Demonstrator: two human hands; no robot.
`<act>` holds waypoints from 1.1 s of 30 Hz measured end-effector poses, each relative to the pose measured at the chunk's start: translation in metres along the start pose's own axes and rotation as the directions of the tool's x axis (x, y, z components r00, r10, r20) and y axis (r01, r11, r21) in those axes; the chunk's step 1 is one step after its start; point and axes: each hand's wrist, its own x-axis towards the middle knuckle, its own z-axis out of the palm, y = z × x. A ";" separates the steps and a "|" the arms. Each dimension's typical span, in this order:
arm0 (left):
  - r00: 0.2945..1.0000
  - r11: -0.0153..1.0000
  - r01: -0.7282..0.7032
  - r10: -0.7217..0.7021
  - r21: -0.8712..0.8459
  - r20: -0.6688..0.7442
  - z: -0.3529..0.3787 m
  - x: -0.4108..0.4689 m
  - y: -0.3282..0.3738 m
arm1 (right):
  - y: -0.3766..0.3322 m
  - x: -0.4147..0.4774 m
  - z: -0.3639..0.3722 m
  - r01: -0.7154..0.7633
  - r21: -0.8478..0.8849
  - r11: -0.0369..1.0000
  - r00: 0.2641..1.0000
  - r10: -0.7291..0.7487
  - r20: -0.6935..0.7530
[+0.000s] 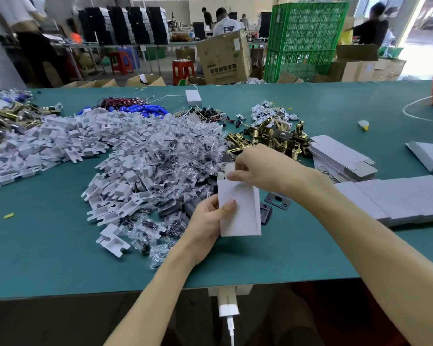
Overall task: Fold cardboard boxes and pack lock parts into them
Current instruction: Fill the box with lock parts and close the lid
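Grey-white cardboard box (238, 208) held upright over green desk (48, 245). Left hand (205, 223) grips its lower side, thumb across the front. Right hand (258, 168) pinches the top flap. Box contents hidden. Flat box blanks (340, 156) stacked right, partly behind the forearm. Brass latches (273, 138) heaped beyond.

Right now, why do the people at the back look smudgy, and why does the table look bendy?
Head view: the person at far left and the person at far right are blurred; daylight washes out the doorway; the wide-angle lens bows the near edge of the green table; the white box, the left hand and the right hand look sharp.
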 end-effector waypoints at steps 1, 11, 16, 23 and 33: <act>1.000 1.000 -0.006 0.006 0.012 -0.007 0.000 0.000 0.000 | 0.001 -0.001 0.002 0.007 0.007 1.000 1.000 -0.007 -0.005; 0.992 0.995 -0.089 0.092 0.042 -0.084 -0.002 0.004 -0.008 | 0.014 -0.013 0.019 0.044 -0.071 0.997 0.996 -0.049 -0.074; 0.990 0.990 -0.120 0.125 0.078 -0.070 -0.002 0.004 -0.009 | 0.016 -0.022 0.020 0.133 0.051 0.990 0.972 -0.120 -0.203; 0.981 0.982 -0.149 0.161 0.118 -0.106 -0.006 0.004 -0.010 | 0.046 -0.029 0.040 0.014 0.465 0.885 0.809 0.263 -0.526; 0.979 0.973 -0.168 0.184 0.158 -0.093 -0.006 0.005 -0.011 | 0.077 -0.034 0.100 -0.412 0.189 0.891 0.901 0.430 -0.065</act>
